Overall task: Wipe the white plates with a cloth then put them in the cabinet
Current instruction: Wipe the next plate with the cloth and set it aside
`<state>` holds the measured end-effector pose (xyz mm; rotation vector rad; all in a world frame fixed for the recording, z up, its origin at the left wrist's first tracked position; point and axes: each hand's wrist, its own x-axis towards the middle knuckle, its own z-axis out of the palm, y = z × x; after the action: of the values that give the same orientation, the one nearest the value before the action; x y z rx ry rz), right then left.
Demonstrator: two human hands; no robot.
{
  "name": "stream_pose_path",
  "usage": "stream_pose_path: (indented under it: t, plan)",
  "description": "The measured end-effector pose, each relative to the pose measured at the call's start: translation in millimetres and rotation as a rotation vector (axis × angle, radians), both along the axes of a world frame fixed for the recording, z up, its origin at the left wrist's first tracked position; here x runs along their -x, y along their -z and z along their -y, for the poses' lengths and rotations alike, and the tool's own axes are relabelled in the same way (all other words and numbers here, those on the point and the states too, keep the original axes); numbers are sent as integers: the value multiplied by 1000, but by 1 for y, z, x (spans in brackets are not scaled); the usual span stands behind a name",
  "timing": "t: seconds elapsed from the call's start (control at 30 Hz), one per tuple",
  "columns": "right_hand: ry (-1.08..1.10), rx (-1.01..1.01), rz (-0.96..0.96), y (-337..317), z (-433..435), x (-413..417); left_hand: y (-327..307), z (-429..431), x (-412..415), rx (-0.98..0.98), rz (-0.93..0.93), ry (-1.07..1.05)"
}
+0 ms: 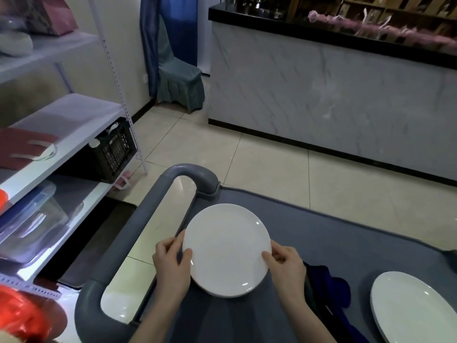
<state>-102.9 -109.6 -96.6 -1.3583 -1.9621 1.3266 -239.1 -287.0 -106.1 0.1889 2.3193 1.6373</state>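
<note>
plates (415,308) near right: cropped by bottom and right edges, stack count unclear. blue cloth (332,285): partly behind right hand (288,264) and forearm. held plate (226,248) hides the fingertips of left hand (170,263) and right hand under its rim. Items on far counter (321,28): blurred. red object (22,315) near left: cropped.

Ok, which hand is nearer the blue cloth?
Right. The right hand grips the plate at its right rim, just beside the cloth; the left hand grips the opposite rim, farther away.
</note>
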Motion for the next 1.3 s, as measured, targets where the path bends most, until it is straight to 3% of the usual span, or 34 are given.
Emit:
stream_pose_path:
  t: [0.37,0.47,0.57,0.7,0.87,1.07,1.3]
  plan:
    - [-107,-30,-61,3,-13,-14,-6,-7,-8,162,-62,-2]
    - [-108,3,-83,0,-29,-33,-19,-14,-16,207,-194,-106]
    - [-71,-17,-96,-5,-51,-67,-34,-33,-42,108,-351,-147]
    - [-19,-85,-45,-10,-85,-128,-40,-80,-98,-32,-319,41]
    - [96,-125,36,-10,-131,-219,-29,-151,-185,-33,-115,367]
    - [184,-126,191,4,-185,-312,-1,-224,-267,58,25,526]
    - [148,-31,273,21,-217,-362,21,-270,-310,301,-28,603]
